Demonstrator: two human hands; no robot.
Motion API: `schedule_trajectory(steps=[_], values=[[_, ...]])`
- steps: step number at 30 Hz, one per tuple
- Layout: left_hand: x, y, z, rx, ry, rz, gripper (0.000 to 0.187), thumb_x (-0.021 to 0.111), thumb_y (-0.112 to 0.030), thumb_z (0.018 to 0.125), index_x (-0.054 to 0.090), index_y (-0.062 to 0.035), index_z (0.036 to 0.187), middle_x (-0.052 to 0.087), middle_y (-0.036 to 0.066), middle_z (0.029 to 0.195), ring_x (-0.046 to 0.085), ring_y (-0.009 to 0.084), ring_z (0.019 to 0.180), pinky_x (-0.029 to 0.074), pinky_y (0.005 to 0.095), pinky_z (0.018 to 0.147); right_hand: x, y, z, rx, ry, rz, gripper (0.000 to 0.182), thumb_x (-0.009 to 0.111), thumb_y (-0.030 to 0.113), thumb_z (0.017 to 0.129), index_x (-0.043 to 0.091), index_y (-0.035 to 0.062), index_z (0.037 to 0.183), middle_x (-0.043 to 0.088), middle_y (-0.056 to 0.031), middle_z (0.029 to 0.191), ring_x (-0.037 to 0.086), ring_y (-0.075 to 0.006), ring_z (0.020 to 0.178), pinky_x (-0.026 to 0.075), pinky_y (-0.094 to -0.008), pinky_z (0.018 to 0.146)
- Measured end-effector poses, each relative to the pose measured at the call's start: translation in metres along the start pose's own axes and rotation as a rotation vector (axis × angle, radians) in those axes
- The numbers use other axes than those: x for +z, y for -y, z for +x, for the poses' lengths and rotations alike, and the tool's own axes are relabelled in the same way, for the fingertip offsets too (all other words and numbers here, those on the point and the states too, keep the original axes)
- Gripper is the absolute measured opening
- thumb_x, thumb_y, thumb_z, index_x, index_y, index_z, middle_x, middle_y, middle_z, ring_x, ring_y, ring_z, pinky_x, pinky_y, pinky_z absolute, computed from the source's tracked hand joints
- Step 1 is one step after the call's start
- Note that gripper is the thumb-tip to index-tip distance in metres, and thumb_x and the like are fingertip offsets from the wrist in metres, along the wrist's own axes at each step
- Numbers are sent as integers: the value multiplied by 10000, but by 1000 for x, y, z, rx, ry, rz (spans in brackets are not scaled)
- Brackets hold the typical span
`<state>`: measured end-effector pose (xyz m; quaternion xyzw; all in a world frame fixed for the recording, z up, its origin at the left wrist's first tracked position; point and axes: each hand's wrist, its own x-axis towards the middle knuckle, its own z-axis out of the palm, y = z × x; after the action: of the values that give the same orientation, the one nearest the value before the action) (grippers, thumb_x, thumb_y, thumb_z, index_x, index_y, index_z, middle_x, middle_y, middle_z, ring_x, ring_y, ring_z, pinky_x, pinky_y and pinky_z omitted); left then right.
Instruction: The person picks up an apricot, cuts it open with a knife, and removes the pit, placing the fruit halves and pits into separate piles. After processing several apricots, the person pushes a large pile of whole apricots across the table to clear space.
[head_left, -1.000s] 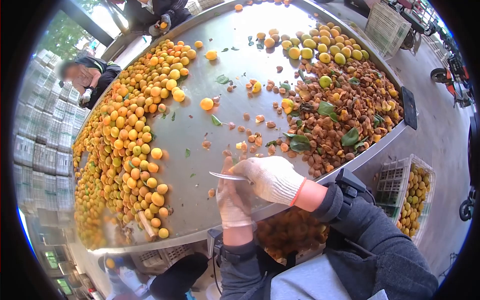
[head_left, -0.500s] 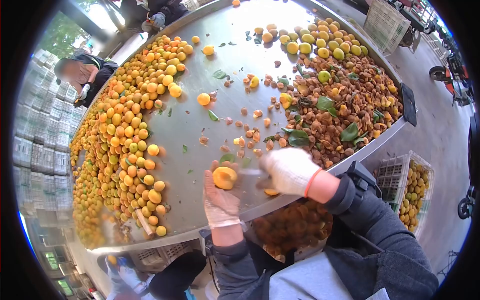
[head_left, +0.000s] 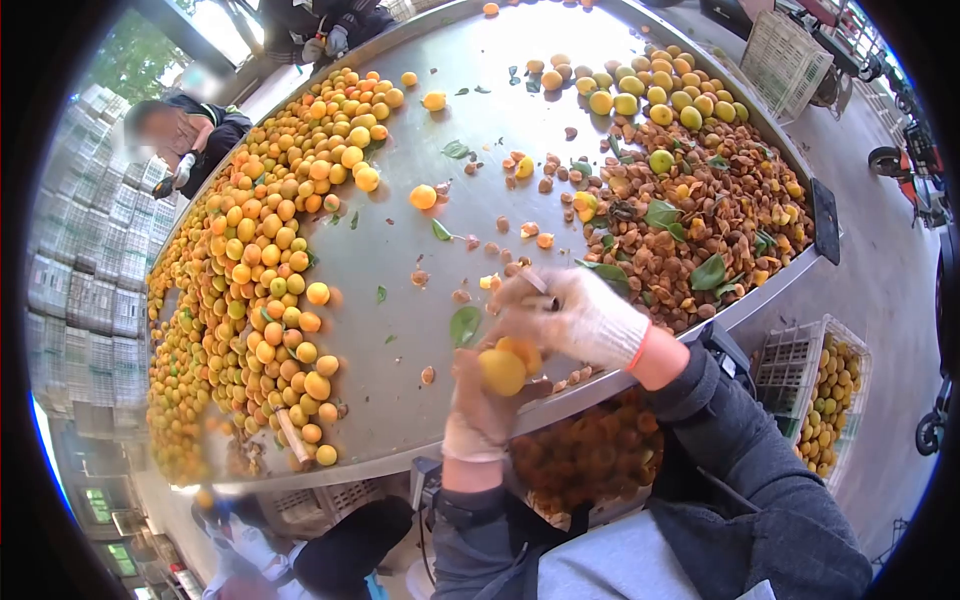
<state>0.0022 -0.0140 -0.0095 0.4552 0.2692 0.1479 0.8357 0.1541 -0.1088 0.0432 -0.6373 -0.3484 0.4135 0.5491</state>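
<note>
My left hand, in a worn whitish glove, is closed around a yellow apricot near the table's front edge. Just above it, my right hand in a white glove is closed, with fingers bent over the fruit. A short end of a small knife shows between its fingers; the rest is hidden. An orange piece of apricot shows between both hands, partly covered. Beside them on the metal table lies a green leaf. Several apricot pits lie under my right hand.
Whole apricots are heaped along the table's left side. A brown pile of pits with leaves covers the right, near a dark phone. A crate of apricots stands on the floor at right. Other people work at the left and far edges.
The hollow apricot half in my left palm has given way to a rounded apricot in its closed fingers. My right hand has moved up and over the left, its fingers meeting the fruit.
</note>
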Motion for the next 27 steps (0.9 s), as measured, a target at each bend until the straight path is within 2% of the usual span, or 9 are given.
schedule_trajectory(steps=[4, 8, 11, 13, 16, 18, 21, 26, 27], values=[[-11, -8, -18, -172, 288, -321, 490, 765, -185, 726, 573, -35, 1151, 612, 118, 1072, 626, 204, 918, 521, 296, 805, -21, 19, 0, 148, -363, 263, 248, 651, 169, 851, 652, 34, 1060, 639, 3, 820, 517, -35, 602, 404, -183, 525], [27, -38, -37, 211, 920, 786, 610, 796, -192, 708, 537, -38, 1238, 574, 124, 1198, 570, 237, 1075, 451, 355, 934, -23, 11, 0, 144, -373, 254, 241, 627, 163, 859, 644, 12, 1045, 629, 5, 786, 518, -38, 610, 399, -194, 523], [2, -25, -47, 226, 407, 666, 618, 775, -161, 721, 522, 1, 1261, 561, 128, 1202, 549, 254, 1101, 420, 353, 994, -22, 13, 0, 110, -384, 179, 252, 619, 168, 859, 639, -2, 1045, 626, 3, 765, 524, -42, 621, 399, -195, 533], [-59, -23, -23, -20, -52, -231, 508, 661, -145, 817, 505, -12, 1281, 525, 120, 1303, 510, 239, 1154, 404, 336, 997, -23, 14, -1, 80, -396, 195, 265, 619, 174, 857, 637, -9, 1048, 624, 2, 755, 526, -43, 628, 399, -195, 541], [-113, -61, 2, 450, -627, 1226, 394, 498, -184, 886, 533, -54, 1256, 521, 138, 1265, 500, 274, 1185, 364, 426, 1044, -23, 14, 1, 128, -379, 226, 291, 635, 180, 845, 638, -12, 1064, 637, -8, 788, 547, -56, 679, 425, -200, 596], [-180, -66, 20, 250, -808, 2055, 439, 524, -179, 850, 517, -129, 1285, 503, 144, 1293, 470, 280, 1229, 268, 434, 1095, -16, 9, 4, 85, -401, 214, 230, 599, 129, 863, 625, -8, 1047, 582, -10, 702, 476, -54, 483, 361, -205, 430], [-223, -74, 43, -265, -742, 2069, 428, 557, -180, 820, 544, -208, 1247, 564, 107, 1219, 534, 276, 1144, 295, 449, 1053, -13, 11, 3, 89, -370, 169, 224, 613, 121, 848, 638, 3, 1037, 582, -10, 707, 482, -58, 501, 377, -206, 452], [-168, -80, 29, 194, -703, 1906, 420, 675, -78, 737, 599, -121, 1147, 634, 93, 1080, 596, 215, 974, 470, 364, 835, -4, 9, 2, 125, -293, 209, 207, 618, 130, 844, 659, 20, 1015, 586, 4, 731, 490, -38, 553, 393, -197, 489], [-141, -83, 28, 101, -659, 1353, 423, 683, -48, 733, 592, -93, 1144, 632, 92, 1072, 604, 183, 897, 485, 314, 758, 0, 4, 3, 107, -262, 184, 196, 618, 117, 845, 664, 27, 1013, 586, 13, 743, 491, -30, 583, 393, -189, 506]])
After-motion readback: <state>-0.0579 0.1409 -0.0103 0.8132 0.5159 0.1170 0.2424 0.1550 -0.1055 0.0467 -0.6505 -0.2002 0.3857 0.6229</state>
